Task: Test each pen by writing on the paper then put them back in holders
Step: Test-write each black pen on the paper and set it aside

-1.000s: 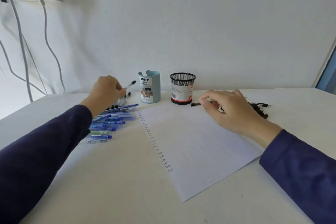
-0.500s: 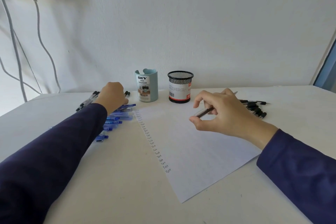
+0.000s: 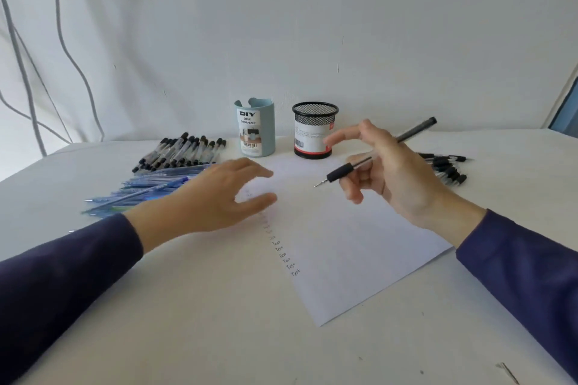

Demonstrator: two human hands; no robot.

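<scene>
left hand (image 3: 215,197), fingers spread and relaxed, over the left edge of the one paper (image 3: 344,247); right hand (image 3: 394,172) holds one pen (image 3: 347,169) above it, tip toward the left hand. beyond the hands: blue holder (image 3: 255,130), mesh holder (image 3: 312,134), three pen heaps (image 3: 179,150).

A single wide-angle view sits at the person's head and looks forward and down across a white table (image 3: 187,337) to a white wall (image 3: 312,25) filling the upper half of the frame. Both sleeves enter from the lower corners. The left hand (image 3: 215,200) and the right hand (image 3: 394,175), which grips a pen (image 3: 341,171), are close to the lens at mid-frame. The paper (image 3: 353,253) lies at centre, and the blue holder (image 3: 256,128) and mesh holder (image 3: 314,131) stand farther off, by the wall.
</scene>
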